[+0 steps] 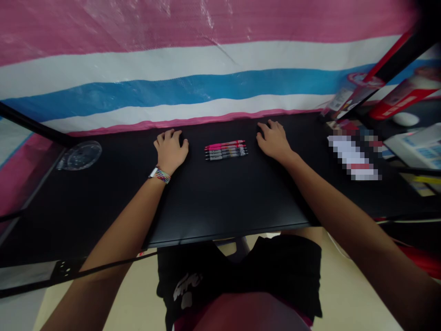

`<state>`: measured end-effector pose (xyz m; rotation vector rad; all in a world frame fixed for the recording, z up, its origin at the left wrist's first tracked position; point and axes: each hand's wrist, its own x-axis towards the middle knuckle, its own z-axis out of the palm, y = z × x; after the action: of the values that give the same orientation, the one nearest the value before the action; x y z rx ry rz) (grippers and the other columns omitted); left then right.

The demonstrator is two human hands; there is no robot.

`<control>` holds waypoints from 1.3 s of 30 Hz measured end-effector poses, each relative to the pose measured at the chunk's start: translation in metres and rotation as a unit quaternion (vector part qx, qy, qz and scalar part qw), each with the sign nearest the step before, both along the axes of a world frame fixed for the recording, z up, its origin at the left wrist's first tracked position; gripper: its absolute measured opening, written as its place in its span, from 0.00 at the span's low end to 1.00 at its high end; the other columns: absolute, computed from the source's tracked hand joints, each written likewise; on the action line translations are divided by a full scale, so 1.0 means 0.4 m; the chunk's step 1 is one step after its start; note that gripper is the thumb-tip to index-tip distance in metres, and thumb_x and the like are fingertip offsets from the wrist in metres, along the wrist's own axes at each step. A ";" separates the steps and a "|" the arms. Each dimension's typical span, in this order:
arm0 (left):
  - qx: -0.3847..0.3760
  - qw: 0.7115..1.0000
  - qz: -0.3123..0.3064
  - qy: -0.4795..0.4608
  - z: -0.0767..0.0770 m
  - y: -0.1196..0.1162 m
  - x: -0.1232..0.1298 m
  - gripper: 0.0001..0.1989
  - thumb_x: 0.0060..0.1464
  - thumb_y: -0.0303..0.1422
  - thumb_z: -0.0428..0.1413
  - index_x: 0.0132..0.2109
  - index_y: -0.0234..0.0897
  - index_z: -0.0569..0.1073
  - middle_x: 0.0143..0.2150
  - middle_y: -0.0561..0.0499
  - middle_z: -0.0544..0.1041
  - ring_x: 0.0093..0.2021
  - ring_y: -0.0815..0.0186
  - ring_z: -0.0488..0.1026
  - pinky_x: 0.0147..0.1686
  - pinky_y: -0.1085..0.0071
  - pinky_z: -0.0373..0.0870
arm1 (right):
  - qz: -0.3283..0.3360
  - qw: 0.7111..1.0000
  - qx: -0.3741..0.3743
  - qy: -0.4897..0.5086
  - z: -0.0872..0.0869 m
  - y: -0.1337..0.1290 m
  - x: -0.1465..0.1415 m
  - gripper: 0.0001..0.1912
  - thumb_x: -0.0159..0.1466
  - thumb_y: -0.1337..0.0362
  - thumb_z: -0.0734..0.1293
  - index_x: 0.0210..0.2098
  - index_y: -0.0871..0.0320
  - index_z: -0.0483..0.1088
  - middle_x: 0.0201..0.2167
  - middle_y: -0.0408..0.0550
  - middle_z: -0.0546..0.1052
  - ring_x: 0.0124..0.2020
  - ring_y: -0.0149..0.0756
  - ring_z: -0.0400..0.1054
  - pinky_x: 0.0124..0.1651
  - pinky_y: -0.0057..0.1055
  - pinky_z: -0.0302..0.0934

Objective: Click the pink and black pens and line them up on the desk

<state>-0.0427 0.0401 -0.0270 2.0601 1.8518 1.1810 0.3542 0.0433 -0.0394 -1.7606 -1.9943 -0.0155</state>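
Note:
Several pens point(226, 150) lie side by side in a neat row on the black desk point(220, 197), red and pink ones at the back, grey and clear ones toward the front. To the left of them, my left hand point(171, 148) rests on the desktop with its fingers apart, a patterned band around the wrist. On the other side, my right hand point(273, 140) lies palm down, fingers spread. Neither hand touches the pens, and both hold nothing.
A round clear plastic container point(82, 155) sits at the far left. Toward the right are a blurred-out white item point(353, 158), a clear cup point(347, 96), a red-and-white bottle point(403, 96) and a white box point(422, 145). A striped sheet point(206, 87) hangs behind the desk.

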 end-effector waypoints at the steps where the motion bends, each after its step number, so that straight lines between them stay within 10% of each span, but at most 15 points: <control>1: -0.002 1.000 -0.004 -0.001 -0.001 -0.001 0.001 0.17 0.58 0.39 0.66 0.53 0.42 0.82 0.66 0.31 0.77 0.71 0.24 0.62 0.70 0.21 0.49 | 0.000 1.000 -0.003 -0.005 0.002 -0.002 -0.002 0.31 0.77 0.57 0.60 0.73 0.66 0.72 0.73 0.75 0.70 0.75 0.78 0.61 0.73 0.76 0.54; 14: -0.125 0.979 0.032 0.161 0.084 -0.057 0.045 0.29 0.70 0.42 0.49 0.72 0.38 0.74 0.78 0.33 0.67 0.76 0.25 0.59 0.72 0.26 0.54 | -0.007 0.998 -0.059 -0.035 0.040 -0.018 -0.014 0.33 0.78 0.56 0.56 0.76 0.67 0.66 0.77 0.76 0.64 0.78 0.78 0.57 0.74 0.76 0.51; 39: -0.082 0.985 0.024 0.153 0.052 -0.042 0.035 0.28 0.69 0.40 0.50 0.71 0.36 0.75 0.76 0.30 0.70 0.75 0.23 0.61 0.70 0.23 0.55 | -0.019 0.997 -0.063 -0.037 0.054 -0.031 -0.029 0.33 0.78 0.56 0.56 0.76 0.67 0.67 0.77 0.76 0.65 0.77 0.79 0.58 0.74 0.75 0.52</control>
<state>-0.0288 0.0233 -0.0061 2.2147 2.0587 0.7218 0.3424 0.0310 -0.0176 -1.9011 -2.0550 0.0324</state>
